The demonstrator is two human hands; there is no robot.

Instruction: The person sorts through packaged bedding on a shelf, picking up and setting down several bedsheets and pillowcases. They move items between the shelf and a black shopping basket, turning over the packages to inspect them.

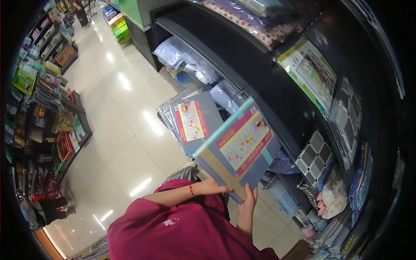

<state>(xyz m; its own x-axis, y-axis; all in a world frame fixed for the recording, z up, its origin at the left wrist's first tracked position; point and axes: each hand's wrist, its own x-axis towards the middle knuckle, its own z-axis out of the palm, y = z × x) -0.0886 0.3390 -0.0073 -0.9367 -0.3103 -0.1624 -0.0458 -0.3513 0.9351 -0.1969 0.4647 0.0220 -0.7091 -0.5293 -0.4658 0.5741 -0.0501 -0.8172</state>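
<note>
A flat grey package [255,167] with a teal edge, tan stripe and pink-bordered picture label is tilted up in front of me. My left hand [213,186], with a red string on the wrist, grips its lower left edge, thumb over the front. At the bottom corner, my right hand [247,197] holds it too, thumb on the face and fingers behind. Just beyond it, a similar grey package [212,113] with the same kind of label lies on top of others in clear plastic at the shelf's edge.
A dark shelf unit [216,43] runs along the right with wrapped fabrics, a checked pack [314,156] and a floral bundle [333,195]. Shelves of goods [43,108] line the left of a tiled aisle [125,125]. Another person [79,12] stands far down it.
</note>
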